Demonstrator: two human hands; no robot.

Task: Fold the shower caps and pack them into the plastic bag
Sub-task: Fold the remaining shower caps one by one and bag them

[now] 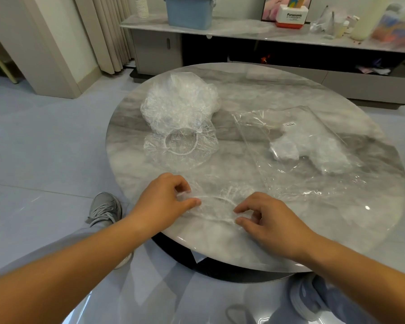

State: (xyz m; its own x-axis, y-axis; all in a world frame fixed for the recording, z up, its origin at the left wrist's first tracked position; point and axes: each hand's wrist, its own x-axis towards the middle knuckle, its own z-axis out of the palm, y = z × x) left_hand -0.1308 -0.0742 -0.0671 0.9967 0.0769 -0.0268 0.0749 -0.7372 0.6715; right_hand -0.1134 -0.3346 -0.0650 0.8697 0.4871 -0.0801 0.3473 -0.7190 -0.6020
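A home living room; round marble coffee table (337, 242) near, low TV cabinet (243, 31) far, curtains (110, 31) far left, tiled floor (45, 148).

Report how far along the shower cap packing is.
Done: some folded caps lie inside the plastic bag. In hand: the left hand and right hand pinch one cap flat on the table. Left: folding it, plus the heap of loose caps behind.

Legible text: one brand name
"Panasonic" is printed on the white box (291, 16) set on the far shelf (232, 29); the small label (289, 124) on the plastic bag (290, 183) cannot be read.
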